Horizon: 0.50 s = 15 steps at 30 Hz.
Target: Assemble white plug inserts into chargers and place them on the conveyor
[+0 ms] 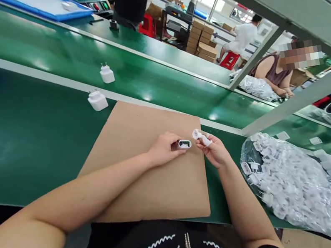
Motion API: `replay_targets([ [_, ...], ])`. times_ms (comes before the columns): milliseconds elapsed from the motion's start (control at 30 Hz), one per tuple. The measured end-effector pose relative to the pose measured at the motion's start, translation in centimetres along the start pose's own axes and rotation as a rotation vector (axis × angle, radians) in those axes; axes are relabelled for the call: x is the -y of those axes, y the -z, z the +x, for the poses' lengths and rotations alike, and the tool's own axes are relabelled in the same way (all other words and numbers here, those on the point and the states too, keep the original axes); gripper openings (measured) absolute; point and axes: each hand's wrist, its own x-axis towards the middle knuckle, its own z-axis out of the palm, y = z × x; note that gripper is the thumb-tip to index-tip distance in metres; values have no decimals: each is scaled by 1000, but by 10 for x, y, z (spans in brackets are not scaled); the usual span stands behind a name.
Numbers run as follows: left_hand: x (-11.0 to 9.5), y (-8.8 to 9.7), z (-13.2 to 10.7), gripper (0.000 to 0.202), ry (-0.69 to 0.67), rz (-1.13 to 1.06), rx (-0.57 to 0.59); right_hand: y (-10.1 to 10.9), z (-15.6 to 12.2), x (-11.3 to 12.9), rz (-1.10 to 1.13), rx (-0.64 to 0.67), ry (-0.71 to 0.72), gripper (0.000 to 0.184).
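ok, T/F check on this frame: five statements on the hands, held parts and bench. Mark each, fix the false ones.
1. The left hand holds a white shell, open end showing. True.
2. The right hand is empty. False: it holds a small white part.
3. The white shell and small white part are joined. False: a gap shows between them.
4. A white plug adapter stands pins up near the cardboard sheet. True.
5. The heap of white parts is bagged in clear plastic. True.
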Motion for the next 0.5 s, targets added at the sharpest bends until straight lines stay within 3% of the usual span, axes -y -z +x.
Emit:
replay_targets([
  [200, -4, 1, 0, 30, 36, -1, 16, -5, -3, -1, -196, -23, 85, 48],
  [367, 0, 0, 1, 30, 34, 6, 19, -10, -7, -2, -675, -146, 442, 33],
  [500, -1, 0, 1, 28, 29, 6, 14, -15, -14, 0, -820, -171, 627, 20],
])
